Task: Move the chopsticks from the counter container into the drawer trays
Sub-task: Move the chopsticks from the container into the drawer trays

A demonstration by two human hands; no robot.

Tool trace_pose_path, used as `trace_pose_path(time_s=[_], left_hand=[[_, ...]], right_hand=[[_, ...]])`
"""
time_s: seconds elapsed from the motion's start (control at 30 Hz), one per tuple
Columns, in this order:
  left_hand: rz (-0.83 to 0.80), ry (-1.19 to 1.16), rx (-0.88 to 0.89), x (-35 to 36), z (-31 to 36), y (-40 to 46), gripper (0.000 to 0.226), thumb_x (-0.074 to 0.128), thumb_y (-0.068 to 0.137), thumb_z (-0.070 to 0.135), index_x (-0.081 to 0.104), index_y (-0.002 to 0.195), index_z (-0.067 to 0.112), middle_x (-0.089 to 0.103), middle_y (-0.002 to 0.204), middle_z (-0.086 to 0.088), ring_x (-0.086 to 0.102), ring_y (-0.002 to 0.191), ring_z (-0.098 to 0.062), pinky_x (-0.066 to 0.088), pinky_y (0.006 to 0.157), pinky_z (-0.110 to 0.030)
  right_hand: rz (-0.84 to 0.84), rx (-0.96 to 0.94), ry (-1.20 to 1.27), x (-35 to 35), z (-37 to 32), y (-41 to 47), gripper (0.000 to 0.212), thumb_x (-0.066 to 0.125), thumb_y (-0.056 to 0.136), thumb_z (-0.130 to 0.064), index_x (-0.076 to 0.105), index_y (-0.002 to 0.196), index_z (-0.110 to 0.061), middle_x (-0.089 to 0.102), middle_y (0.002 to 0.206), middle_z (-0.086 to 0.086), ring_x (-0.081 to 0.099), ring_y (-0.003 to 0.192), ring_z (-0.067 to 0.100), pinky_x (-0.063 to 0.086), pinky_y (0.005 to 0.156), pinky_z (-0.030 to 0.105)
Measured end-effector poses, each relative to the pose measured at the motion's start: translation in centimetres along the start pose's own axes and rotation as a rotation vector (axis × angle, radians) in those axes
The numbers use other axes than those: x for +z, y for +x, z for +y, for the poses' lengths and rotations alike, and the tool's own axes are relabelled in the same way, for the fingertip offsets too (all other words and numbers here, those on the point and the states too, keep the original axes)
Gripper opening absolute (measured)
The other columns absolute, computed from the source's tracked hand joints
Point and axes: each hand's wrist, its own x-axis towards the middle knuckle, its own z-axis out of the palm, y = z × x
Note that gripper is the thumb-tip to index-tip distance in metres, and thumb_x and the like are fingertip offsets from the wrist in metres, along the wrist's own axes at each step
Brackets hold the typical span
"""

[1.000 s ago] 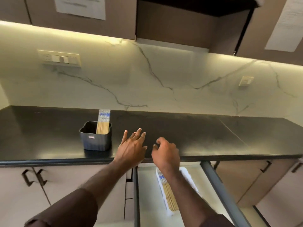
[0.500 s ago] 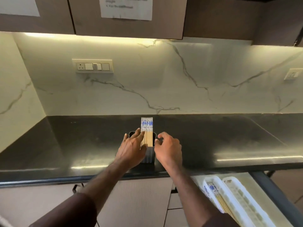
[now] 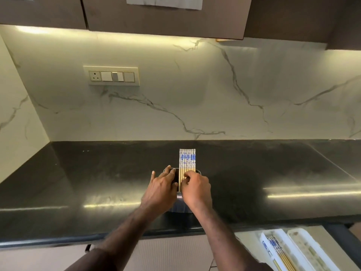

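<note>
A row of bamboo chopsticks (image 3: 187, 160) with blue-and-white tops stands upright in a dark grey container (image 3: 180, 207) on the black counter. My right hand (image 3: 196, 187) pinches the chopsticks' lower shafts at the container's rim. Beside them, my left hand (image 3: 161, 187) rests on the rim's left side with its fingers spread over the opening. At the bottom right the open drawer holds two white trays: the left tray (image 3: 263, 238) has several chopsticks (image 3: 280, 254) lying in it, and the right tray (image 3: 306, 249) looks bare.
The black counter (image 3: 78, 182) runs left to right under a marble backsplash with a switch plate (image 3: 111, 75). Upper cabinets (image 3: 166, 16) hang overhead. The drawer's dark rail (image 3: 340, 230) is at the lower right; cabinet fronts lie below the counter edge.
Both hands have come forward from the drawer to the container and closed in on the chopsticks. My view has swung left, so the drawer now sits at the bottom right.
</note>
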Motion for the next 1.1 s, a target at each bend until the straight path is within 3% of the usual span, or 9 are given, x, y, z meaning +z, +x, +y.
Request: trace_pose_path(time_s=[0.23,0.43,0.67,0.73,0.8,0.87,0.93,1.0,1.1], left_hand=[[-0.01,-0.075,-0.038,2.0,-1.5,5.7,0.051,0.043,0.1,0.019,0.031,0.149,0.013,0.03,0.158,-0.007,0.021,0.148,-0.016,-0.001,0.119,-0.042],[0.069,-0.208,-0.075,3.7,-1.4,8.9,0.042,0.047,0.1,0.017,0.045,0.142,0.018,0.052,0.145,-0.002,0.05,0.131,-0.018,0.012,0.119,-0.04],[0.112,-0.27,-0.071,4.6,-2.3,11.2,0.055,0.048,0.096,0.01,0.034,0.148,0.019,0.071,0.117,-0.002,0.066,0.105,-0.018,0.019,0.117,-0.036],[0.099,-0.343,-0.103,4.6,-2.6,11.6,0.064,0.05,0.096,0.01,0.022,0.153,0.02,0.071,0.117,-0.005,0.067,0.098,-0.014,0.036,0.106,-0.018],[0.064,-0.424,-0.132,4.5,-2.8,12.1,0.072,0.052,0.095,0.009,0.014,0.154,0.024,0.067,0.126,-0.005,0.062,0.082,0.01,0.037,0.075,0.006],[0.046,-0.501,-0.162,4.4,-3.1,12.7,0.078,0.053,0.094,0.007,0.008,0.155,0.026,0.066,0.125,-0.006,0.053,0.07,0.027,0.033,0.061,0.009],[0.055,-0.539,-0.178,4.4,-3.3,13.2,0.08,0.054,0.093,0.005,0.007,0.154,0.025,0.071,0.116,-0.009,0.048,0.066,0.033,0.033,0.058,0.009],[0.065,-0.537,-0.19,4.4,-3.5,13.4,0.081,0.056,0.091,0.007,0.01,0.155,0.024,0.072,0.105,0.005,0.048,0.066,0.033,0.033,0.059,0.009],[0.06,-0.54,-0.205,5.0,-4.1,13.4,0.081,0.061,0.09,0.01,0.013,0.153,0.026,0.059,0.074,0.029,0.055,0.067,0.026,0.038,0.059,0.005]], right_hand=[[-0.067,0.023,0.034,2.6,1.6,4.6,0.021,0.059,0.095,-0.028,0.067,0.112,-0.02,0.072,0.096,-0.003,0.065,0.078,0.007,0.047,0.059,0.012],[-0.137,0.027,0.028,4.0,3.1,7.1,0.016,0.057,0.096,-0.032,0.068,0.105,-0.023,0.069,0.087,-0.009,0.064,0.071,0.003,0.049,0.059,0.013],[-0.129,0.041,0.043,5.5,3.2,7.8,0.015,0.055,0.097,-0.029,0.068,0.102,-0.024,0.069,0.085,-0.008,0.065,0.074,0.005,0.056,0.067,0.021],[-0.093,0.061,0.049,5.7,2.9,7.9,0.015,0.056,0.096,-0.027,0.068,0.103,-0.023,0.07,0.086,-0.007,0.066,0.074,0.006,0.057,0.068,0.023],[-0.057,0.09,0.05,5.9,2.7,8.0,0.016,0.056,0.096,-0.026,0.069,0.105,-0.023,0.071,0.088,-0.006,0.066,0.076,0.007,0.057,0.071,0.024],[-0.039,0.111,0.061,6.1,2.5,8.2,0.018,0.056,0.096,-0.026,0.069,0.108,-0.023,0.072,0.091,-0.006,0.067,0.078,0.007,0.057,0.073,0.023],[-0.034,0.121,0.059,6.2,2.4,8.4,0.021,0.056,0.096,-0.025,0.068,0.113,-0.024,0.073,0.095,-0.006,0.067,0.082,0.006,0.056,0.075,0.022],[-0.023,0.131,0.061,6.3,2.3,8.6,0.024,0.056,0.096,-0.024,0.067,0.117,-0.025,0.073,0.099,-0.005,0.067,0.085,0.007,0.053,0.074,0.018],[-0.01,0.138,0.071,6.4,2.1,8.7,0.026,0.056,0.095,-0.026,0.067,0.118,-0.028,0.074,0.101,-0.005,0.067,0.086,0.006,0.046,0.069,0.013]])
